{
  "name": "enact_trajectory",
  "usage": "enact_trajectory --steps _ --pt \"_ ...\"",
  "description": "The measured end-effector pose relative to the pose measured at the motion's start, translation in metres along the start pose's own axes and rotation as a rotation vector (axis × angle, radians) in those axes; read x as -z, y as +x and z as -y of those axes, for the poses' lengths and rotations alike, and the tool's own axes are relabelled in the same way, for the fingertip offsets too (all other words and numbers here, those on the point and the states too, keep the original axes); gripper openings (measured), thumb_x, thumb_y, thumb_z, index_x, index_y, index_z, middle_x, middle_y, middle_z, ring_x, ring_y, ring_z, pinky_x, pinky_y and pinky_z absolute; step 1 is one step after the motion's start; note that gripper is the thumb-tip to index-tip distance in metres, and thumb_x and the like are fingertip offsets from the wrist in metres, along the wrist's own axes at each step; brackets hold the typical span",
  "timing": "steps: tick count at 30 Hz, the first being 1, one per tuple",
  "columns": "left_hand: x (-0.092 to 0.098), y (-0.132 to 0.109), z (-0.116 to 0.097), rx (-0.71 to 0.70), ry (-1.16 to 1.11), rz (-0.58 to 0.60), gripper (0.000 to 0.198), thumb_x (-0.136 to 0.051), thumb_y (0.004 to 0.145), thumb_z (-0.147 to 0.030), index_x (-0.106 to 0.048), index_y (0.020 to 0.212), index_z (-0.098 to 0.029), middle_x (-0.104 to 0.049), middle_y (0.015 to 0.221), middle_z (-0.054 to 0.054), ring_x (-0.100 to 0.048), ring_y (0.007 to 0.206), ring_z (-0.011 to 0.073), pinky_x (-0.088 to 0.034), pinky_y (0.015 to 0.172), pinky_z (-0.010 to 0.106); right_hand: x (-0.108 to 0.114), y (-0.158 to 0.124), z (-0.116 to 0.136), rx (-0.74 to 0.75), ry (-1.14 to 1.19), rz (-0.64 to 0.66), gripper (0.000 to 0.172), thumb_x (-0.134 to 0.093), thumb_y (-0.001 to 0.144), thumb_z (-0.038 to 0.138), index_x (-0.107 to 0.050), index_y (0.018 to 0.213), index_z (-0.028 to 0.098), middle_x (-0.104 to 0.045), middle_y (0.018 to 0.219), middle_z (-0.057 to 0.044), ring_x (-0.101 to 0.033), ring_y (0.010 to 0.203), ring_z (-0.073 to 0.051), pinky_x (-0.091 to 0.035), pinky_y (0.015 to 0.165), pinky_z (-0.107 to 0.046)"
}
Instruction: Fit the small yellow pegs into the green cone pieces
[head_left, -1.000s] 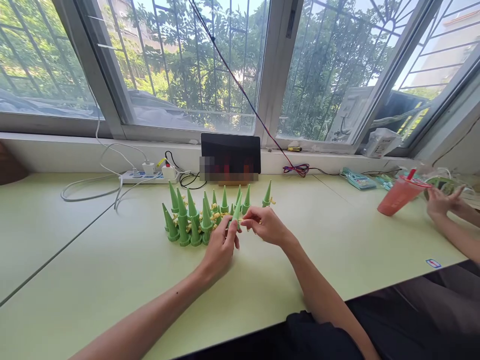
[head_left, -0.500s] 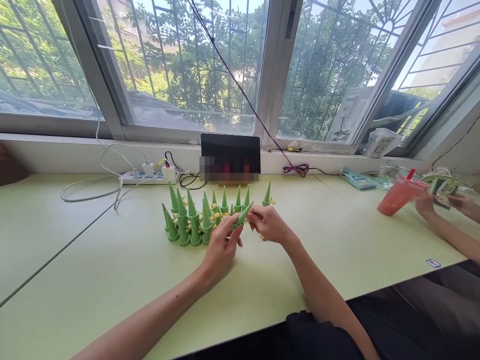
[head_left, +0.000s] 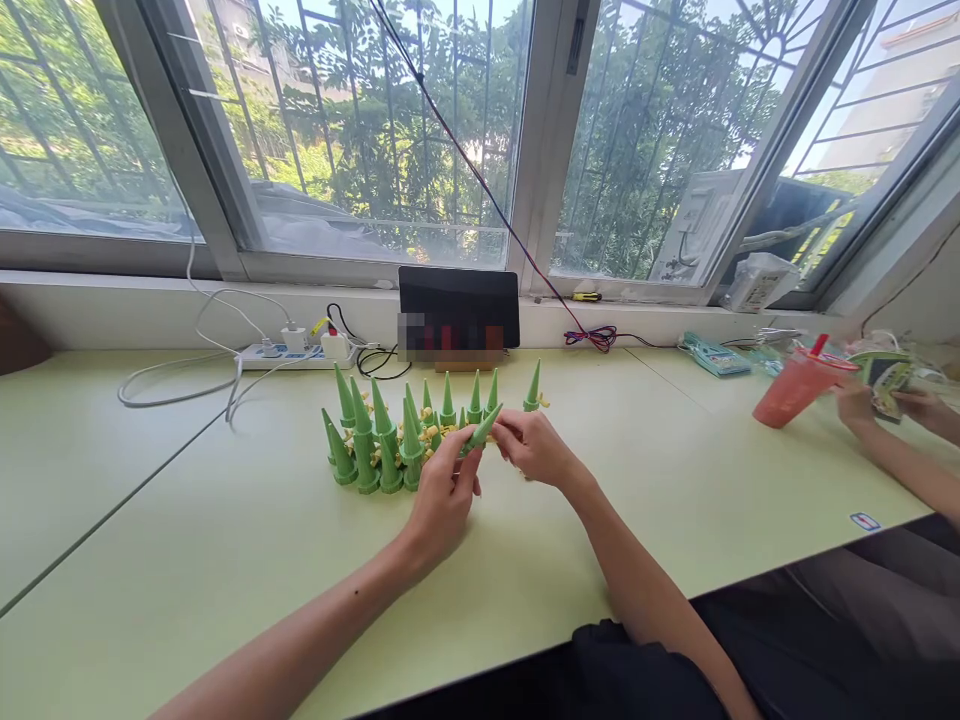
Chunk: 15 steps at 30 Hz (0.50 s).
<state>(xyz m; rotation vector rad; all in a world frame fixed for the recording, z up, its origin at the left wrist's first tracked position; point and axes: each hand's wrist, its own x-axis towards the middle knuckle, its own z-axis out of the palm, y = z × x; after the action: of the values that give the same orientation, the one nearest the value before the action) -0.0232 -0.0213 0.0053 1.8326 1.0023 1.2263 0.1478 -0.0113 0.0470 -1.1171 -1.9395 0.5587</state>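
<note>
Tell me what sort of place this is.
Likely an indoor workroom: a long table under windows, a power strip near its back edge, and many green cones standing together on it.

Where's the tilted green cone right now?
Head view, just below centre: the tilted green cone is in the left hand, just left of the right hand, with standing cones to its left.

A single head-worn camera looks forward and down across the surface (head_left: 225, 560) to the windows (head_left: 375, 130) behind it. It sits above the near side, so the forearms (head_left: 322, 635) enter from below; the cones (head_left: 365, 462) fall near mid-frame, the cup (head_left: 799, 388) far right.
</note>
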Motion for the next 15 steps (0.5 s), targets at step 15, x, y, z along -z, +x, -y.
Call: enact_trajectory --steps 15 --pt "0.0 0.002 -0.006 0.118 -0.093 -0.008 0.036 -0.042 0.095 -0.052 -0.053 0.091 -0.018 -0.061 0.08 -0.001 -0.049 0.043 0.0055 -0.04 0.043 0.021 -0.001 -0.003 -0.01 0.043 -0.048 0.043 0.016 -0.054 0.093 0.028 -0.061 0.086 0.017 -0.062 0.07 -0.001 -0.049 0.059 -0.011 -0.039 0.057 -0.024"
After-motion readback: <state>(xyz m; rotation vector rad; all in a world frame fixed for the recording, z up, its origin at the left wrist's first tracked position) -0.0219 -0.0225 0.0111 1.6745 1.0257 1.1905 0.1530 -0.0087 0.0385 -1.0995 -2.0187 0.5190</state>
